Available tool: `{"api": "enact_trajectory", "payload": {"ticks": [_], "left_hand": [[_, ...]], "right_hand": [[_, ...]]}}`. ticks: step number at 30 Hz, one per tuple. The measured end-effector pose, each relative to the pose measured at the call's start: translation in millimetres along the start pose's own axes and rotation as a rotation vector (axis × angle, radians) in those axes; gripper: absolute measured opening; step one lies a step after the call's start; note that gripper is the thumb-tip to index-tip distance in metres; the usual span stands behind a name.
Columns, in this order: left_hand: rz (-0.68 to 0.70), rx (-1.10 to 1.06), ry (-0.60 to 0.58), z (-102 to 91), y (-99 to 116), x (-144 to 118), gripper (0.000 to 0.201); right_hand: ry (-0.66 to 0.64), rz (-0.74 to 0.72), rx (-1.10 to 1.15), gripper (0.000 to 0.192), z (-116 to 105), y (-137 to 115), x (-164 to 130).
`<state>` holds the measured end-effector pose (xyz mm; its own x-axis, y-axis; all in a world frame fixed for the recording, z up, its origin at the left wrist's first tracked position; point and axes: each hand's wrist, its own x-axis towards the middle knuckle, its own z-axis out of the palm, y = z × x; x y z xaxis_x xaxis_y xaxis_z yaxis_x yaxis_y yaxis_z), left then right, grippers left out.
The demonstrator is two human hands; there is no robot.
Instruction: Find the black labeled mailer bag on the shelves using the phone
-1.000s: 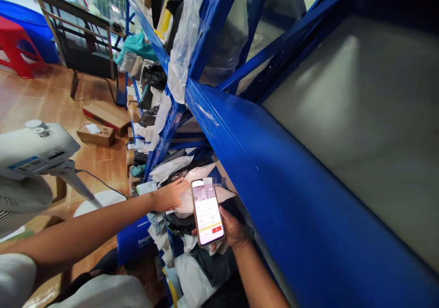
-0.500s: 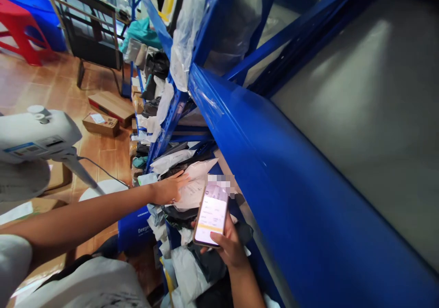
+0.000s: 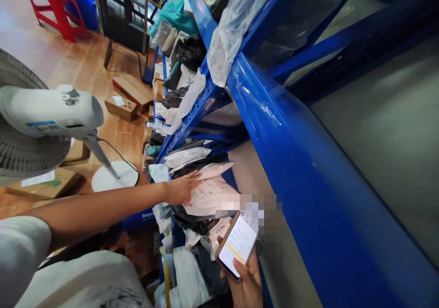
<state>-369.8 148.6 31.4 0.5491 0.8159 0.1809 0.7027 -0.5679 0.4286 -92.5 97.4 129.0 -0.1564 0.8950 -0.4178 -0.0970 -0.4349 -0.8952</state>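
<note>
My left hand (image 3: 181,190) reaches in from the left and rests at the edge of a white plastic mailer (image 3: 211,191) with printed labels. Its fingers are stretched out, some lying against a second pale mailer (image 3: 216,169) just behind; the thumb is hardly visible. In my right hand (image 3: 247,278) is a smartphone (image 3: 238,246), tilted, its screen lit with a mostly white page and a yellow band. My right thumb lies on the lower part of the screen. Beneath the phone a labelled parcel (image 3: 219,230) is partly covered. Black bags (image 3: 195,221) sit below the white mailer.
Blue metal shelving (image 3: 274,129) runs close along the right, with a slanting beam near the hands. More packed mailers (image 3: 190,271) fill the shelf below. A white standing fan (image 3: 55,116) is at left. Cardboard boxes (image 3: 120,106) and a red stool (image 3: 58,6) stand on the floor.
The view has shifted, bringing more of the fan into sight. My right hand and the phone have moved down and right, away from the white mailer, uncovering more of it. My left hand stays on the mailers.
</note>
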Motion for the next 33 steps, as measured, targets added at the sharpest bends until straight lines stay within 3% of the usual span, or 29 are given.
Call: {"api": "enact_trajectory", "payload": {"ticks": [3, 10, 16, 20, 25, 33], "left_hand": [[-0.009, 0.022, -0.013, -0.4, 1, 0, 0.008], [0.040, 0.054, 0.009, 4.4, -4, 1, 0.003], [0.040, 0.042, 0.106, 16.7, -8, 0, 0.001], [0.038, 0.071, 0.095, 15.8, -7, 0, 0.005], [0.014, 0.090, 0.072, 14.6, -7, 0, 0.005], [0.041, 0.117, 0.166, 23.4, -8, 1, 0.002]], "right_hand": [[0.003, -0.008, 0.025, 0.079, 6, -2, -3], [0.082, 0.006, 0.077, 0.110, 3, 14, 5], [0.150, -0.011, -0.025, 0.110, -8, 37, 8], [0.176, -0.021, -0.115, 0.111, -20, 49, 10], [0.148, -0.004, -0.136, 0.106, -22, 56, 14], [0.193, -0.007, -0.096, 0.113, -22, 59, 19]]}}
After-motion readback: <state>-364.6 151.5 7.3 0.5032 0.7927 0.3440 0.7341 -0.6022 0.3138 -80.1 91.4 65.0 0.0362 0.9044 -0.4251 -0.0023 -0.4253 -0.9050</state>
